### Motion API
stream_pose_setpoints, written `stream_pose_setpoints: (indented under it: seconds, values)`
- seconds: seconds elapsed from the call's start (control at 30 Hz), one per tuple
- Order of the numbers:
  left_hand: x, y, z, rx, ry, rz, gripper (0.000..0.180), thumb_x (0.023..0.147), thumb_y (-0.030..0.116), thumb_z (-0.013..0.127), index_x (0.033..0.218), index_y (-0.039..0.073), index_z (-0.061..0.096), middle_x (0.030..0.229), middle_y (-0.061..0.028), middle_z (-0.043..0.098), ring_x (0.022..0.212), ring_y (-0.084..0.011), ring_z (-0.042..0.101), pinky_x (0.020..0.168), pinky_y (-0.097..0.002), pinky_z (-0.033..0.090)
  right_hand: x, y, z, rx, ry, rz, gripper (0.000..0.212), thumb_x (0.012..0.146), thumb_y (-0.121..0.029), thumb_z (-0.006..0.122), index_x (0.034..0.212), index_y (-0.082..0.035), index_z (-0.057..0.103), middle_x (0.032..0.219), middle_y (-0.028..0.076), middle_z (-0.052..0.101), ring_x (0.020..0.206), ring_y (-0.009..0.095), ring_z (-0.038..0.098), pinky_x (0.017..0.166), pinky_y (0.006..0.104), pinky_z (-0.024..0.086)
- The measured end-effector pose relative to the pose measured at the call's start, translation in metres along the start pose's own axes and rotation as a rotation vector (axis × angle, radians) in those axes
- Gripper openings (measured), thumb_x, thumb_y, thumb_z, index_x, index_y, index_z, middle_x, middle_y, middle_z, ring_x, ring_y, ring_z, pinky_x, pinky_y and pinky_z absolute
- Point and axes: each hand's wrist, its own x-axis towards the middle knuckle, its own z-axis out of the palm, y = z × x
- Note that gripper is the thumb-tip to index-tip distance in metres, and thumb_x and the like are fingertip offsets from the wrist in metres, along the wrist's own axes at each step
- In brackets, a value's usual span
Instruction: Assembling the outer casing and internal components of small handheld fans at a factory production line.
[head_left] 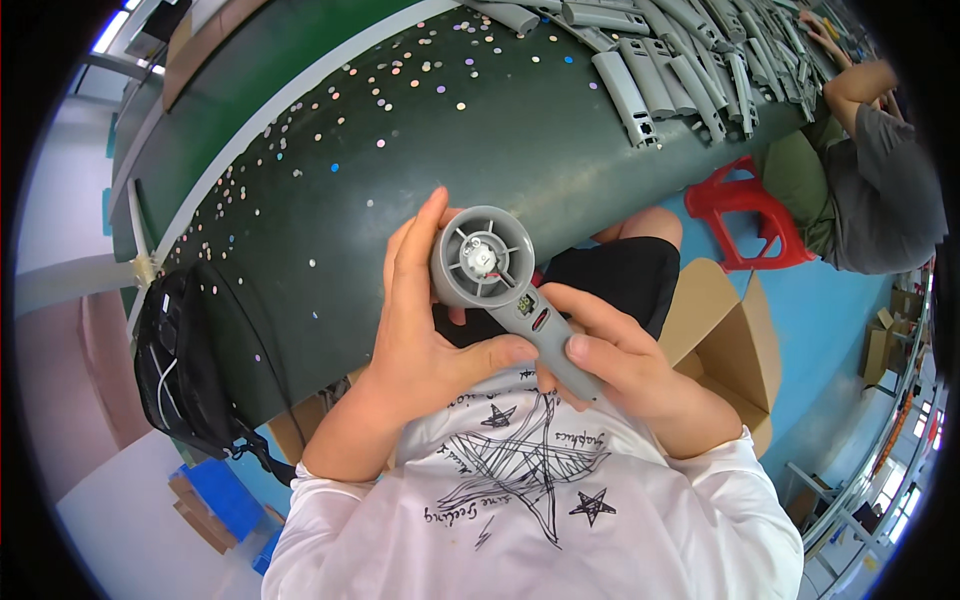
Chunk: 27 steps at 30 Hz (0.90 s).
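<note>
A grey handheld fan (570, 368) is held between both my hands over my lap, at the near edge of the table. Its round head faces up, showing spokes around a white hub; no blades can be seen. On the handle are a small opening with a circuit part and a dark oval piece. My left hand (415, 325) cups the head's left side, with its thumb against the upper handle. My right hand (630, 365) grips the lower handle, thumb on top and fingers partly hidden behind it.
On the dark green table (420, 160) lie many small coloured dots. Grey housing parts (625, 95) are piled at the far right. A black bag (185, 370) hangs at the left edge. Right of me are a cardboard box (755, 345), a red stool (750, 215) and another person (885, 190).
</note>
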Motion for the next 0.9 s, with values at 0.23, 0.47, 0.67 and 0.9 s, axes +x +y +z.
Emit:
stream_pose_setpoints:
  seconds: [0.23, 0.47, 0.67, 0.9]
  values:
    - [0.004, 0.008, 0.002, 0.297, -0.028, 0.152, 0.115, 0.058, 0.027, 0.094, 0.148, 0.004, 0.025, 0.137, -0.0132, 0.036, 0.118, -0.0227, 0.049, 0.083, -0.0306, 0.049, 0.006, 0.011, 0.001, 0.117, -0.081, 0.026, 0.039, 0.104, -0.031, 0.044, 0.127, 0.001, 0.048, 0.085, 0.005, 0.057, 0.061, 0.010, 0.049, 0.058, 0.0239, 0.041]
    - [0.001, 0.021, 0.014, 0.472, -0.028, 0.181, 0.107, 0.065, 0.023, 0.090, 0.147, 0.004, 0.024, 0.137, -0.0151, 0.033, 0.116, -0.0237, 0.049, 0.078, -0.0301, 0.052, 0.006, 0.016, 0.004, 0.217, 0.050, 0.070, 0.036, 0.104, -0.035, 0.044, 0.112, -0.001, 0.052, 0.075, 0.005, 0.055, 0.057, 0.010, 0.046, 0.052, 0.0233, 0.036]
    - [0.010, 0.009, 0.013, 0.484, -0.024, 0.191, 0.098, 0.072, 0.028, 0.086, 0.147, 0.005, 0.027, 0.135, -0.0136, 0.038, 0.109, -0.0223, 0.053, 0.074, -0.0287, 0.052, 0.010, 0.017, -0.005, 0.347, 0.056, 0.139, 0.037, 0.104, -0.036, 0.042, 0.112, -0.001, 0.052, 0.070, 0.008, 0.055, 0.052, 0.011, 0.045, 0.048, 0.0236, 0.034]
    - [0.032, 0.008, -0.005, 0.120, -0.108, 0.114, 0.093, 0.078, 0.047, 0.077, 0.146, 0.004, 0.031, 0.135, -0.0169, 0.042, 0.113, -0.0299, 0.054, 0.087, -0.0363, 0.049, 0.028, -0.016, 0.013, 0.214, -0.120, 0.100, 0.043, 0.099, -0.035, 0.049, 0.123, 0.001, 0.049, 0.091, 0.018, 0.064, 0.068, 0.021, 0.063, 0.062, 0.0310, 0.051]
